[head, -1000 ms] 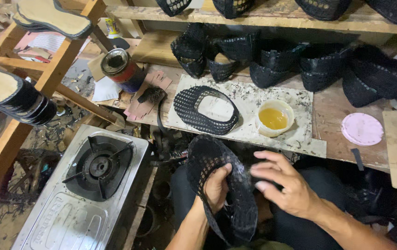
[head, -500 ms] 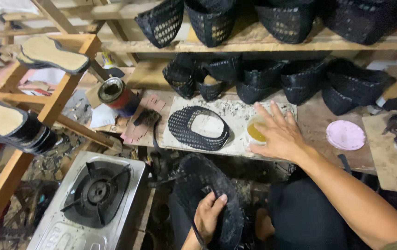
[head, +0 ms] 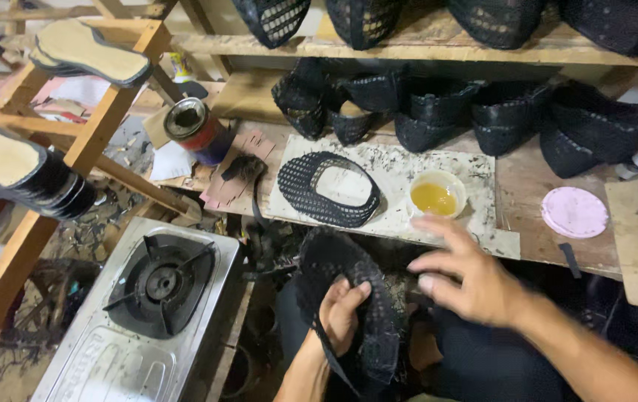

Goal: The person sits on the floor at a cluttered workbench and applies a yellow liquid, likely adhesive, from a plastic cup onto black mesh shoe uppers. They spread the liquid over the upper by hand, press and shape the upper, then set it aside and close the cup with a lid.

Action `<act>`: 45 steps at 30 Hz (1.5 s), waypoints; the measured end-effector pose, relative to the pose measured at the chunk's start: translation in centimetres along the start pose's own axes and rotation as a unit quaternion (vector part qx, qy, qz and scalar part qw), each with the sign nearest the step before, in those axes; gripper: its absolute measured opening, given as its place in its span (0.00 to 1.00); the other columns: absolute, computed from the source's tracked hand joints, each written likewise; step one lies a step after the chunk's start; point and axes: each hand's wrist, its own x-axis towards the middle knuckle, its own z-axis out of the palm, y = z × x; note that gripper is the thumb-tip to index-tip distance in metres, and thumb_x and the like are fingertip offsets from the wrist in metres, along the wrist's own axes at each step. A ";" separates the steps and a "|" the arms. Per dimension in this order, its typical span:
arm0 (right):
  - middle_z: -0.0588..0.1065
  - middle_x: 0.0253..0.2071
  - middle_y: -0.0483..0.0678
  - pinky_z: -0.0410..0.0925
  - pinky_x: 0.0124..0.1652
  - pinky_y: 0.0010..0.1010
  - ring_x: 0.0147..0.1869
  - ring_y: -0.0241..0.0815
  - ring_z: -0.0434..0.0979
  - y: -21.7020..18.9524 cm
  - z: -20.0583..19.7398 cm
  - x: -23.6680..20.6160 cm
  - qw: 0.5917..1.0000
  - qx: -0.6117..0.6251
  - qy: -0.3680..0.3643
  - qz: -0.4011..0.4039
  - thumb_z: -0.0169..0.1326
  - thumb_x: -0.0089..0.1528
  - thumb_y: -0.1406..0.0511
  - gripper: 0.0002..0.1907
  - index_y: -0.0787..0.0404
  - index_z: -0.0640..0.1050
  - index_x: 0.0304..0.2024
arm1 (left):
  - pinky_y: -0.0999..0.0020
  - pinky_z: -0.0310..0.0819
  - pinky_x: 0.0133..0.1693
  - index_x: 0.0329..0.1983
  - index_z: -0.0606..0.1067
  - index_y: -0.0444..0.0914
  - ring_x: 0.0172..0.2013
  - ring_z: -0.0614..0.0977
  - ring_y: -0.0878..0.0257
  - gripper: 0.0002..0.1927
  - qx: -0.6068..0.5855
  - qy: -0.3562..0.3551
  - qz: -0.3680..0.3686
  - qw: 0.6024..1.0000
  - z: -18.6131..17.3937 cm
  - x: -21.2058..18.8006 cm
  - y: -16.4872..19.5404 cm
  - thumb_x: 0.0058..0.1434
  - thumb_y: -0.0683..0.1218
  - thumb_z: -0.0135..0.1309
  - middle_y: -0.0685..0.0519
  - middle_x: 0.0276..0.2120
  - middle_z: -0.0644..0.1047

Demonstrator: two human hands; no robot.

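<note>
My left hand grips a black woven mesh shoe upper over my lap. My right hand hovers open just to its right, fingers spread, below a small white bowl of yellow glue. The bowl sits on a stained white board on the wooden bench. Another flat black mesh upper lies on that board, left of the bowl.
A steel gas stove stands at lower left. A wooden rack holds shoe soles at left. A tin can, a pink round lid and several black mesh uppers line the bench and the shelf above.
My right hand left the mesh upper, reached to the glue bowl, then drew back toward my lap. The left hand has kept hold of the upper.
</note>
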 end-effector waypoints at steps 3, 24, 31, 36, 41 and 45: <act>0.58 0.72 0.58 0.52 0.68 0.52 0.77 0.62 0.52 -2.5 1.6 -1.3 0.997 -0.013 -0.007 -0.071 0.63 0.52 0.65 0.20 0.53 0.84 0.49 | 0.67 0.76 0.42 0.39 0.72 0.35 0.38 0.80 0.65 0.03 -0.022 -0.012 0.005 1.000 1.8 -0.2 1.2 0.63 0.39 0.52 0.53 0.36 0.79; 0.63 0.70 0.57 0.62 0.66 0.44 0.73 0.59 0.64 -2.4 1.9 -2.3 0.995 -0.001 0.018 -0.095 0.60 0.47 0.76 0.29 0.48 0.82 0.50 | 0.67 0.76 0.45 0.48 0.75 0.36 0.40 0.81 0.65 0.09 -0.095 -0.026 -0.015 0.995 3.3 -0.2 1.8 0.68 0.41 0.48 0.53 0.41 0.81; 0.72 0.56 0.49 0.75 0.38 0.29 0.37 0.38 0.82 -4.0 3.4 -1.5 0.951 0.218 -0.005 0.220 0.60 0.54 0.73 0.27 0.63 0.76 0.57 | 0.66 0.74 0.50 0.51 0.74 0.34 0.44 0.78 0.65 0.11 0.133 -0.006 0.044 0.990 1.3 0.2 -0.4 0.67 0.42 0.55 0.53 0.43 0.79; 0.72 0.61 0.53 0.73 0.50 0.37 0.56 0.48 0.77 0.7 0.5 2.1 0.992 -0.087 0.008 0.096 0.61 0.58 0.61 0.19 0.59 0.81 0.51 | 0.66 0.75 0.52 0.56 0.72 0.31 0.47 0.80 0.62 0.21 0.137 0.072 -0.046 0.987 -2.9 -0.4 -3.8 0.62 0.45 0.59 0.49 0.48 0.81; 0.55 0.77 0.58 0.46 0.64 0.63 0.76 0.65 0.46 5.4 -1.7 7.0 0.949 -0.294 -0.032 0.112 0.65 0.47 0.43 0.37 0.58 0.84 0.51 | 0.73 0.63 0.53 0.61 0.66 0.31 0.51 0.71 0.72 0.23 0.229 0.151 -0.019 0.961 -5.5 -0.6 -6.5 0.71 0.46 0.59 0.59 0.49 0.71; 0.49 0.79 0.51 0.39 0.65 0.65 0.81 0.63 0.35 6.7 -2.4 7.7 0.937 -0.288 -0.125 0.151 0.64 0.45 0.39 0.35 0.54 0.86 0.46 | 0.70 0.68 0.40 0.52 0.77 0.29 0.36 0.73 0.66 0.14 0.139 0.065 -0.016 0.988 -6.2 -1.9 -4.6 0.67 0.43 0.56 0.54 0.35 0.75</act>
